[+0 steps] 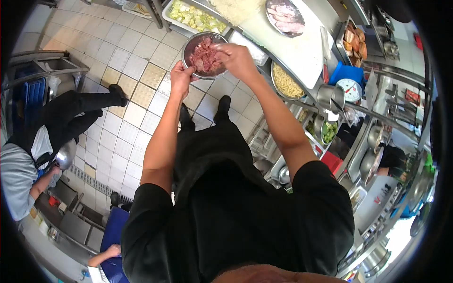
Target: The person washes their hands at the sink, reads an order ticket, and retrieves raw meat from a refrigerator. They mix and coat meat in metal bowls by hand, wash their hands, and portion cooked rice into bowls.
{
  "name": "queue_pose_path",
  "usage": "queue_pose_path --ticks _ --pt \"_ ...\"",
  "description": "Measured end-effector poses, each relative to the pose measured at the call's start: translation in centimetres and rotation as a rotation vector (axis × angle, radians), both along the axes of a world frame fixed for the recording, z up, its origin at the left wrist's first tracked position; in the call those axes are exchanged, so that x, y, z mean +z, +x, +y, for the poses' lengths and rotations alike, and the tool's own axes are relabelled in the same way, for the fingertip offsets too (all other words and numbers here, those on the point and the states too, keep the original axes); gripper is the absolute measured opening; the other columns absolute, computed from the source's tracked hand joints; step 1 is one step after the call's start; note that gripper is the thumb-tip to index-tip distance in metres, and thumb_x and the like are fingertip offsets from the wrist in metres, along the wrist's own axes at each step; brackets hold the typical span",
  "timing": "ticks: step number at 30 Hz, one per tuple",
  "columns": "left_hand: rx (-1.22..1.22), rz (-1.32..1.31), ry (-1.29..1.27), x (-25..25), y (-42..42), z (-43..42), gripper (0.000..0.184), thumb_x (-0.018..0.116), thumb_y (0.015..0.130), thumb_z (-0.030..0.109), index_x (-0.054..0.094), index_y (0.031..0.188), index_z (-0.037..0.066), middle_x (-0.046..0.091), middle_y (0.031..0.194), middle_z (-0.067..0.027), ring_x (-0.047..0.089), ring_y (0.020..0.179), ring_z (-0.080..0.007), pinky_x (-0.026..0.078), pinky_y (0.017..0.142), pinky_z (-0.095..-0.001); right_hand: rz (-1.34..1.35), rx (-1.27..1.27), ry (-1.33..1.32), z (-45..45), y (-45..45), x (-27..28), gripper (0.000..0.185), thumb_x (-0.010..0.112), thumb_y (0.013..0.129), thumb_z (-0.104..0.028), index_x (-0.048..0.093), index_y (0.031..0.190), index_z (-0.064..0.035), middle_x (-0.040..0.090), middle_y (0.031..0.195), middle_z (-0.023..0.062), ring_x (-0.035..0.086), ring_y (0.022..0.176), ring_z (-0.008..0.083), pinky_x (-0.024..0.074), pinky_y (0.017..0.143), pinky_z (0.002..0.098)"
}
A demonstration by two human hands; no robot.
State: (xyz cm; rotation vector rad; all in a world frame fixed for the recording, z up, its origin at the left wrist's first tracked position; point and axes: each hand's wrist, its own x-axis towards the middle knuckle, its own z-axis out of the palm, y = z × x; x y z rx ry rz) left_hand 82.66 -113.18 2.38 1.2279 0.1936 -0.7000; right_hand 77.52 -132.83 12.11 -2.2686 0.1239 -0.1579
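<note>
1. I'm watching the left hand (180, 80) gripping the rim of a metal bowl (190, 43), upper middle of the frame.
2. Raw meat (203, 55) is sitting in it; the right hand (237, 60) is reaching over, but I'm not managing to tell whether its fingers are grasping any.
3. The bowl is apparently hanging above floor tiles (146, 47); a slipping left grip could be spilling everything.
4. Careless right-hand flicks could be splashing the chopped greens (196, 17) just above.

a round metal bowl (192, 44) is held in mid-air; pieces of raw red meat (204, 55) lie inside
</note>
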Motion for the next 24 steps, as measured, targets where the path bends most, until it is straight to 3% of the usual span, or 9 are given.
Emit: queue_pose_path --ticks 1,4,7,10,14,17,20,22,24 --pt "0.010 -0.001 0.020 0.3 -0.1 -0.2 0.009 0.057 0.082 -0.001 0.057 0.088 0.006 0.064 0.080 -0.0024 0.062 0.062 -0.0113 0.055 0.052 -0.0240 -0.076 -0.053 0.063 -0.6 -0.1 0.3 0.027 0.058 0.083 -0.002 0.063 0.110 0.0012 0.068 0.106 0.0115 0.065 0.092 0.0190 0.0502 0.081 0.0295" --pt "0.078 0.029 -0.014 0.6 -0.8 -1.1 0.010 0.056 0.083 -0.002 0.058 0.090 0.004 0.064 0.082 -0.0040 0.063 0.064 -0.0118 0.055 0.053 -0.0242 0.160 -0.434 0.200 -2.7 -3.0 -2.3 0.022 0.063 0.085 -0.008 0.064 0.104 0.0027 0.068 0.103 0.0090 0.063 0.089 0.0162 0.0502 0.078 0.0287" --pt "0.105 0.047 -0.029 -0.3 -1.5 -1.4 0.011 0.057 0.082 -0.003 0.058 0.090 0.004 0.062 0.081 -0.0039 0.062 0.064 -0.0128 0.058 0.056 -0.0282 0.010 -0.535 0.491 -1.4 -5.9 -5.4 0.027 0.062 0.086 -0.007 0.061 0.113 -0.0008 0.067 0.097 0.0085 0.062 0.084 0.0157 0.0495 0.067 0.0278" --pt "0.116 0.049 0.004 -0.8 -2.5 -2.0 0.013 0.055 0.082 -0.004 0.059 0.090 0.005 0.064 0.082 -0.0040 0.063 0.063 -0.0113 0.055 0.053 -0.0243 0.235 -0.663 0.982 -1.4 -5.3 -8.1 0.037 0.063 0.086 -0.006 0.055 0.121 0.0003 0.065 0.106 0.0043 0.062 0.085 0.0149 0.0491 0.065 0.0285" --pt "0.151 0.031 0.094 -3.4 -4.0 -2.9 0.014 0.055 0.082 -0.004 0.061 0.091 0.005 0.066 0.084 -0.0047 0.064 0.065 -0.0115 0.055 0.053 -0.0237 0.007 -0.625 0.595 -1.5 -4.4 -12.9 0.025 0.064 0.081 -0.004 0.065 0.106 0.0001 0.066 0.106 0.0078 0.060 0.093 0.0153 0.0492 0.072 0.0291" --pt "0.214 0.056 0.114 -5.5 -5.3 -4.4 0.015 0.057 0.081 -0.003 0.061 0.092 0.006 0.067 0.084 -0.0042 0.064 0.066 -0.0112 0.055 0.054 -0.0245 -0.069 -0.371 -0.201 -1.9 -4.3 -11.2 0.025 0.060 0.075 0.002 0.067 0.099 -0.0006 0.066 0.103 0.0110 0.059 0.096 0.0228 0.0476 0.083 0.0329" --pt "0.234 0.113 0.087 -7.6 -5.9 -5.8 0.014 0.058 0.081 -0.002 0.061 0.092 0.007 0.067 0.083 -0.0041 0.064 0.065 -0.0110 0.055 0.053 -0.0252 -0.067 0.046 -0.062 -3.8 -4.0 -11.8 0.033 0.056 0.070 0.005 0.067 0.100 -0.0026 0.065 0.103 0.0132 0.058 0.099 0.0290 0.0436 0.092 0.0366" --pt "0.246 0.139 0.084 -9.2 -6.1 -6.5 0.013 0.058 0.081 -0.002 0.060 0.089 0.007 0.066 0.081 -0.0034 0.063 0.063 -0.0105 0.055 0.054 -0.0258 -0.056 -0.083 0.052 -7.0 -3.8 -15.1 0.034 0.054 0.070 0.005 0.067 0.101 -0.0043 0.066 0.103 0.0136 0.059 0.100 0.0297 0.0439 0.092 0.0375" --pt "0.253 0.151 0.071 -10.6 -6.3 -6.7 0.012 0.058 0.081 -0.002 0.059 0.087 0.007 0.065 0.080 -0.0031 0.062 0.062 -0.0103 0.056 0.054 -0.0261 0.178 -0.327 0.268 -12.4 -3.3 -21.0 0.033 0.057 0.079 -0.009 0.066 0.110 -0.0095 0.065 0.107 0.0157 0.058 0.105 0.0305 0.0449 0.091 0.0376"
